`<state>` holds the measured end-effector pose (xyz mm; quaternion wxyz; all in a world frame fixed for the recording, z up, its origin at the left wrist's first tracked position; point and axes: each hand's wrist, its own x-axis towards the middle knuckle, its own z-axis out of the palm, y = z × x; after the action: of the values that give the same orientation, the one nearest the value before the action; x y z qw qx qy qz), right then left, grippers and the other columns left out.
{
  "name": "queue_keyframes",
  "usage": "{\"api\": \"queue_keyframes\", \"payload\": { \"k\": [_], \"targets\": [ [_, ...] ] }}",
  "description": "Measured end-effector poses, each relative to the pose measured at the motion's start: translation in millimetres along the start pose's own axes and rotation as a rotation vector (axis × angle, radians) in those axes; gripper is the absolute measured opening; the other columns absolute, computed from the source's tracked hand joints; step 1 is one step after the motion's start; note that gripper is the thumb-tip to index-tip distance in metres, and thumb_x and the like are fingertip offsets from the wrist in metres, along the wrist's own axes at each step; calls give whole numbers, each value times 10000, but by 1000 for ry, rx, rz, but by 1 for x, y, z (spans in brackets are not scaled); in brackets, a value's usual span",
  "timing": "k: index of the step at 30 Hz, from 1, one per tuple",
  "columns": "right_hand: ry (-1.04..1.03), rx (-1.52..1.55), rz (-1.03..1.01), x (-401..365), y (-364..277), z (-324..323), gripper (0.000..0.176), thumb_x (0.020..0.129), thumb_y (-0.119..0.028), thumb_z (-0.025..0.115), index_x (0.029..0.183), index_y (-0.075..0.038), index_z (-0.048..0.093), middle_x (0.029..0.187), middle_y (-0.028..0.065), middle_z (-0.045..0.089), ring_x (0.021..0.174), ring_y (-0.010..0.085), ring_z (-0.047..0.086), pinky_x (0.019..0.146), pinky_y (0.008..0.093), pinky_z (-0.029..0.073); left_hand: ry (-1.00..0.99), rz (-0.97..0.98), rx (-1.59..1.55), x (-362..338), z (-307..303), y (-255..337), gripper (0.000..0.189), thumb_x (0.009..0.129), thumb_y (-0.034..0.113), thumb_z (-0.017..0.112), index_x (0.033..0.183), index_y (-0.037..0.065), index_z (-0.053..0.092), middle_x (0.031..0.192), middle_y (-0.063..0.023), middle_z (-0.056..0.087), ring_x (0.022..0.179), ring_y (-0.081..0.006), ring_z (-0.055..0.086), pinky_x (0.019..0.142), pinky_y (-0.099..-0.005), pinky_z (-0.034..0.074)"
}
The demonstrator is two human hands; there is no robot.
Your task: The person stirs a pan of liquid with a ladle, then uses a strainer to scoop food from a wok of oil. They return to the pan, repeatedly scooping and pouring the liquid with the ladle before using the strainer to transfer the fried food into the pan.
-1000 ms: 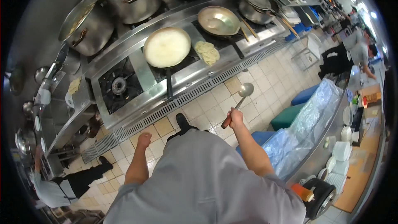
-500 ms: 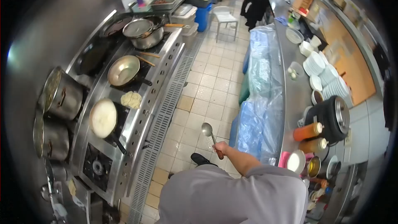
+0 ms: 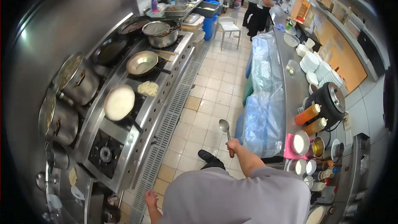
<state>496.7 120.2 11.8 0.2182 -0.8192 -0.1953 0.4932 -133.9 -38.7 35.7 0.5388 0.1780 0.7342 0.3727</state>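
Note:
In the head view, my right hand (image 3: 233,144) is closed round the handle of a large metal serving spoon (image 3: 224,126), its bowl pointing up and away over the floor. Low on the left, beside the stove front, hangs my left hand (image 3: 151,199), loosely open with nothing visible in it. A frying pan (image 3: 119,103) filled with a pale, creamy layer sits on the stove, left of my hands. Beyond it stands a second pan (image 3: 142,63) with a shiny inside. A pale flat piece of food (image 3: 148,88) lies on the stove edge between them.
Tall stockpots (image 3: 78,81) stand behind the burners. A bare gas burner (image 3: 105,154) is nearest me. On my right, plastic-covered bins (image 3: 261,120) line a steel counter with sauce bottles (image 3: 307,114), bowls and plates. A white stool (image 3: 229,25) and two people are farther down the aisle.
My left hand has come into view at the lower left. The whole view has shifted, so the stove sits farther right. The spoon stays in my right hand.

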Motion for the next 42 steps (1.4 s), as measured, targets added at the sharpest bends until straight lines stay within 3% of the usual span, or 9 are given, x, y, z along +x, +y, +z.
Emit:
{"api": "queue_keyframes", "payload": {
  "k": [14,17,18,19,20,22,24,27,42],
  "targets": [
    [-108,-592,-29,-44,91,24,165,816,-98,610,736,6,709,740,157,714,646,285,681,599,419,524,-152,-63,989,-105,-112,-226,232,867,231,660,1029,67,633,884,-143,668,760,-296,648,671,-461,507],
    [-37,-194,50,-58,83,30,167,830,-55,586,725,48,665,695,169,674,588,300,648,526,440,493,-248,138,1196,-106,-144,-270,228,842,236,680,984,63,636,871,-164,669,764,-329,654,693,-493,509],
    [-182,-481,-70,13,125,28,184,840,-90,574,750,9,700,771,132,713,659,270,679,598,399,516,-339,350,1384,-109,-149,-273,227,834,237,687,969,62,636,867,-171,670,766,-340,656,700,-503,510],
    [-295,-748,-230,83,167,27,211,849,-125,563,774,-31,736,847,94,753,730,239,709,670,359,539,-86,398,1205,-131,-140,-255,232,791,260,721,860,71,605,851,-161,658,793,-379,648,724,-519,517],
    [-245,-588,-149,44,139,29,205,851,-137,577,785,-20,732,832,102,748,729,239,706,667,360,535,-201,612,1134,-124,-141,-255,240,764,254,735,869,78,609,827,-150,647,783,-363,646,747,-504,532],
    [-119,-246,-20,-22,87,30,206,856,-160,605,806,1,724,803,116,737,727,240,701,661,363,527,-25,487,1111,-120,-117,-249,277,803,245,739,970,48,641,840,-139,664,747,-312,672,663,-448,561],
    [-139,-379,-74,-12,74,34,225,861,-182,619,805,12,717,788,126,730,720,238,694,658,365,520,30,22,268,-111,-100,-240,341,874,251,694,1117,15,651,894,-125,685,722,-253,693,578,-372,562],
    [-146,-433,-103,-26,49,41,247,877,-205,628,818,21,707,766,134,718,701,231,681,656,369,511,130,-109,286,-153,-77,-138,405,918,279,639,1215,3,630,948,-139,691,721,-227,702,533,-334,551],
    [-276,-92,175,-41,66,47,204,934,-134,598,769,-15,589,634,102,577,474,206,510,437,351,386,234,-253,99,-144,-103,-185,362,906,282,633,1113,-14,661,906,-131,692,649,-218,674,493,-344,532]
  ]
}}
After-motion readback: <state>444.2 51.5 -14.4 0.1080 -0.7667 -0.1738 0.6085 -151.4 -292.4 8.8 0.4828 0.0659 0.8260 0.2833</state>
